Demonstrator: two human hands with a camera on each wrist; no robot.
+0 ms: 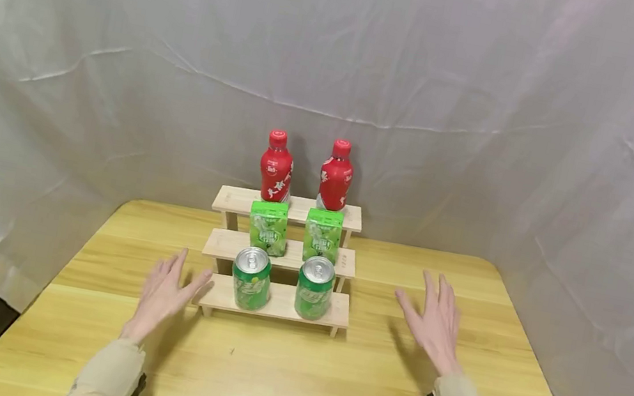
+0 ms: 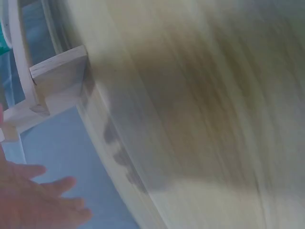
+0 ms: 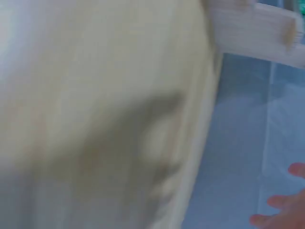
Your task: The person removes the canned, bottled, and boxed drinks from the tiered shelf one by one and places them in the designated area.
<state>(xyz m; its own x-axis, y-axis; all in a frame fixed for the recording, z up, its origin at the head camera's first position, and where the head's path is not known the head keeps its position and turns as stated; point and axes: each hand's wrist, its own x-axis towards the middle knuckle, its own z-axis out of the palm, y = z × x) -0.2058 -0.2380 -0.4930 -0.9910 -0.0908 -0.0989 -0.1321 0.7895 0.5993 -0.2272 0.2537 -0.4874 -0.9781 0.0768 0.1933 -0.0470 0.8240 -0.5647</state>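
Two green cans [image 1: 252, 281] stand upright on the lowest step of a wooden rack [image 1: 281, 299], two green cartons [image 1: 268, 228] on the middle step and two red bottles [image 1: 276, 171] on the top one; the rack sits on the bench [image 1: 289, 391]. The cans, if full, should feel weighty and slick, so wrap them round the middle. The cartons look light and thin-walled (a hard squeeze would likely dent them); hold them across the sides. Take the bottles by the body, under the neck. The rack seems stiff and light, best held at its ends. The left hand [image 1: 163, 295], just beside its left end, has thumb and fingers apart, gripping nothing; the right hand [image 1: 434, 321], off to the right, likewise. All six packages carry pale lettering, too small to read surely.
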